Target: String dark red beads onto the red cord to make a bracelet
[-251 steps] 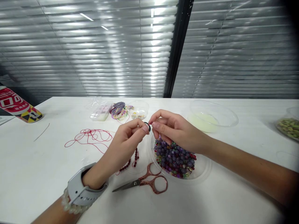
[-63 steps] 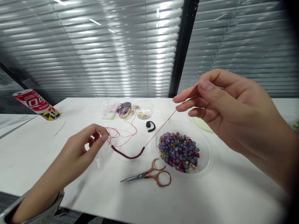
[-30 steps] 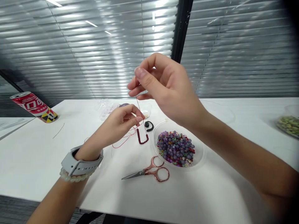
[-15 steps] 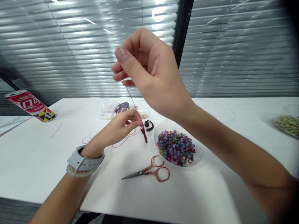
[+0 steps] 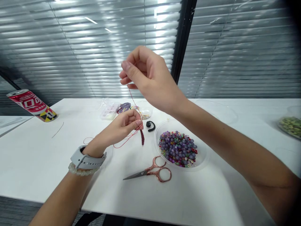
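Observation:
My left hand [image 5: 129,124] pinches red thread just above a short strand of dark red beads [image 5: 142,137], which hangs below the fingertips. Higher up, my right hand [image 5: 148,77] is closed on the other stretch of the red thread [image 5: 133,99], which runs slackly down to the left hand. Loose loops of the same thread lie on the table behind and beside the left wrist. A clear bowl [image 5: 204,157] of mixed purple, red and green beads [image 5: 177,147] stands right of the strand. Scissors [image 5: 150,171] with copper-coloured handles lie in front, partly spread.
A black earphone [image 5: 150,126] lies behind the bowl. Farther back are a clear plastic box [image 5: 109,111] and purple beads [image 5: 124,107]. A red can [image 5: 33,105] stands at left on the white table [image 5: 70,125]; a container of green pieces [image 5: 290,125] is at far right.
My right hand has come down and slightly right, and the thread between the hands has slackened. The bead strand has swung left to hang nearly straight. My left hand has barely moved.

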`<action>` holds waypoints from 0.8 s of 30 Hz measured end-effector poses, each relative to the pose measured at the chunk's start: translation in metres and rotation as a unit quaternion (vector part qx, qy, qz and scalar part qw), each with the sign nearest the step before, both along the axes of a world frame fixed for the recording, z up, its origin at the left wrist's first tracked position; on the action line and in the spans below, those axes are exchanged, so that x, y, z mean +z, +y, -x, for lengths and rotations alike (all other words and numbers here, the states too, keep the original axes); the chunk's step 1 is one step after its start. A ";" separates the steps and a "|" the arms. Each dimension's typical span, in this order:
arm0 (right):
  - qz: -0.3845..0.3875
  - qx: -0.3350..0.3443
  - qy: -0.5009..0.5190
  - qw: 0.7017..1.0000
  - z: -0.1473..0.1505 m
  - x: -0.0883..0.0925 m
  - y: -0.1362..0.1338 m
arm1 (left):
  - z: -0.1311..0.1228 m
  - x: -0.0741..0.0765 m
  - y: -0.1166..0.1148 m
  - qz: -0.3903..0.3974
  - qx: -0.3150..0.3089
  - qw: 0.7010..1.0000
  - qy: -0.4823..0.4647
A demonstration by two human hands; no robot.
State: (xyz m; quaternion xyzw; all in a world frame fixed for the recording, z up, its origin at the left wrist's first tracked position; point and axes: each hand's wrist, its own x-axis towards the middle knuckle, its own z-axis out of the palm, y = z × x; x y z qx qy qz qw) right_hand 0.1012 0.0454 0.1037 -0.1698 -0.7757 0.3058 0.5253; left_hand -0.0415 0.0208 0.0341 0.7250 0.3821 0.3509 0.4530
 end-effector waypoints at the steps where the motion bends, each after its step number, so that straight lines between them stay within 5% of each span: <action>1: 0.004 -0.002 -0.016 1.000 -0.002 -0.002 0.004 | -0.001 0.001 -0.001 0.002 0.009 1.000 -0.012; 9: 0.038 -0.189 -0.260 0.946 -0.036 -0.037 -0.003 | -0.001 0.006 -0.007 0.011 0.115 0.986 -0.123; 14: 0.088 -0.138 -0.315 0.935 -0.039 -0.053 -0.023 | -0.007 0.010 -0.013 0.034 0.137 0.972 -0.186; 19: 0.225 0.079 -0.246 0.939 -0.036 -0.056 -0.013 | -0.004 0.011 -0.015 0.054 0.103 0.963 -0.245; 24: 0.324 0.125 -0.130 0.929 -0.039 -0.055 -0.010 | 0.004 0.007 -0.012 0.077 0.085 0.949 -0.293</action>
